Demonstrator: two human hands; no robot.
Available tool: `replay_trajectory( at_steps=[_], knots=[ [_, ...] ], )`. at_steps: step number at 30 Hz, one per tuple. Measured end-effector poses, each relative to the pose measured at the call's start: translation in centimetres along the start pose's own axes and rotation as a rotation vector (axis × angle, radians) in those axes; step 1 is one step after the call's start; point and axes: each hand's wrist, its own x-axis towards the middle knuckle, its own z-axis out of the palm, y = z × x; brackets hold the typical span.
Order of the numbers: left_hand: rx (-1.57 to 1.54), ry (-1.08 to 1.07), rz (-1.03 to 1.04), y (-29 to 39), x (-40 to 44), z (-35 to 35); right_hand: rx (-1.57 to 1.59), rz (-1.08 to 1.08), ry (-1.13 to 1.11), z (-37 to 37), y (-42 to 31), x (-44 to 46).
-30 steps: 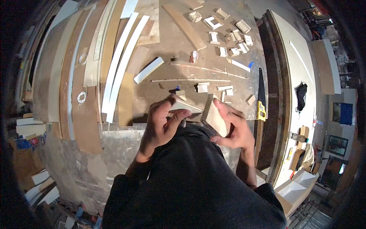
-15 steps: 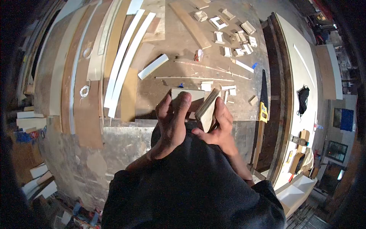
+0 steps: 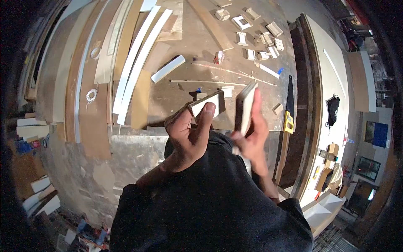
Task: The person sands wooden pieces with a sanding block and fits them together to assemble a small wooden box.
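Between thumb and fingers, my left hand (image 3: 189,136) holds a small pale wooden piece (image 3: 205,105) with a dark edge, tilted up to the right. My right hand (image 3: 255,136) grips a flat wooden block (image 3: 244,108), held nearly upright and slightly blurred. A gap separates the two pieces. Both hands are over the near edge of the brown worktable (image 3: 159,98), in front of my dark clothing. Just beyond them, small light offcuts (image 3: 227,91) lie on the table.
Several small wooden assemblies (image 3: 242,22) lie at the back right. A yellow-handled saw (image 3: 289,122) rests along the right edge. Long white strips (image 3: 138,63) and boards (image 3: 98,117) lie at left. A pale bench (image 3: 327,88) stands at far right.
The two wooden pieces have moved apart since half a second ago. The left piece has turned up to the right, and my right hand has shifted right with its block, now more upright.
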Motion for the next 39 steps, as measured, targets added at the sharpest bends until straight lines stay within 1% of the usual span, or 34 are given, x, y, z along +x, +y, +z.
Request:
replay_trajectory(
  at_steps=[2, 3, 4, 6, 7, 8, 9, 10, 12, 13, 14, 16, 17, 18, 20, 21, 22, 24, 25, 26, 27, 28, 30, 31, 33, 34, 36, 37, 38, 39],
  knots=[
    [0.04, -0.032, 0.052, -0.6, -0.2, 0.3, -0.08, -0.06, -0.082, 1.2, -0.4, -0.5],
    [0.122, -0.049, 0.119, 0.1, -0.3, 0.5, 0.006, -0.013, -0.044, 1.7, -0.8, 0.1],
    [0.12, -0.087, 0.181, -0.7, -0.3, 0.6, 0.025, 0.088, -0.007, 1.7, -1.8, 0.8],
    [0.006, -0.142, 0.015, -0.5, -1.1, 0.6, 0.145, 0.138, 0.02, 1.4, -2.3, 2.0],
    [-0.039, -0.107, -0.081, -0.2, -1.1, 0.6, 0.188, 0.155, 0.029, 1.4, -2.2, 1.9],
    [-0.084, -0.072, -0.173, 0.1, -0.9, 0.7, 0.041, 0.065, 0.025, 1.6, -1.3, 0.8],
    [0.05, -0.099, -0.148, -0.3, -0.8, 0.0, -0.111, -0.039, 0.021, 1.8, -1.1, 1.0],
    [0.044, -0.092, -0.137, -0.8, -0.5, 0.3, -0.114, -0.054, 0.019, 1.6, -1.0, 1.6],
    [0.038, -0.064, -0.061, -1.0, -0.6, 0.8, 0.025, 0.156, 0.011, 1.5, -1.6, 2.0],
    [-0.068, -0.03, -0.066, -0.7, -0.7, 1.0, 0.135, 0.137, 0.032, 1.8, -2.5, 2.5],
    [0.06, -0.08, -0.076, -0.1, -0.6, 0.2, 0.137, 0.153, 0.031, 1.8, -2.0, 1.7],
    [-0.175, 0.041, -0.186, 0.8, 0.5, 0.3, -0.191, -0.041, 0.015, 1.6, 0.0, 1.1],
    [-0.199, 0.055, -0.142, 0.8, 1.0, 0.1, -0.334, 0.241, -0.19, 1.4, 0.1, 1.1],
    [-0.222, 0.068, -0.098, 0.7, 1.5, -0.1, -0.219, 0.295, -0.179, 1.5, 2.9, 0.0],
    [-0.077, 0.088, 0.026, 0.5, 1.7, -0.4, 0.053, 0.32, -0.007, 2.1, 4.4, -1.6],
    [0.094, 0.046, -0.028, 0.6, 1.8, -1.1, 0.12, 0.318, -0.039, 1.8, 3.2, -1.3],
    [-0.095, 0.083, -0.105, 0.3, 2.1, -0.7, 0.117, 0.332, -0.047, 1.6, 2.2, -1.3],
    [-0.156, 0.116, -0.111, -0.1, 2.0, -0.3, 0.126, 0.12, -0.036, 1.6, 1.2, -0.5],
    [-0.158, 0.111, -0.107, -0.5, 2.0, -0.1, 0.102, 0.057, -0.029, 1.7, 1.6, -0.5],
    [-0.124, 0.068, -0.06, -1.0, 1.8, 0.1, 0.103, 0.058, -0.026, 1.7, 1.5, -0.1],
    [-0.091, 0.027, -0.012, -1.2, 1.6, 0.1, 0.005, -0.024, -0.043, 1.9, 1.1, 0.9],
    [0.147, -0.085, 0.166, -0.3, 1.3, -0.3, -0.102, -0.097, -0.055, 1.8, 0.4, 1.7],
    [0.164, -0.112, 0.125, -0.1, 1.3, -0.4, -0.052, 0.08, -0.014, 1.7, -1.3, 2.9],
    [0.163, -0.105, 0.123, -0.1, 1.3, -0.4, -0.067, 0.091, 0.008, 1.8, -1.2, 2.8],
    [0.039, -0.063, 0.12, 0.2, 1.8, -0.4, -0.182, 0.151, -0.088, 2.4, -0.5, 1.8],
    [0.034, -0.056, 0.127, 0.6, 2.0, -0.4, -0.292, 0.202, -0.205, 2.7, 0.9, 0.6],
    [0.026, -0.067, 0.202, 2.3, 1.8, -0.7, -0.08, 0.44, -0.293, 2.9, 5.7, -1.4],
    [0.122, -0.073, 0.228, 3.1, 2.3, -0.9, -0.004, 0.442, -0.187, 2.7, 7.6, -2.9],
    [0.128, -0.047, 0.244, 2.7, 3.1, -1.3, 0.079, 0.431, -0.088, 2.7, 8.8, -3.4],
    [0.149, -0.085, 0.18, 1.8, 3.6, -1.8, 0.089, 0.38, -0.027, 2.6, 5.9, -2.0]
  ],
)
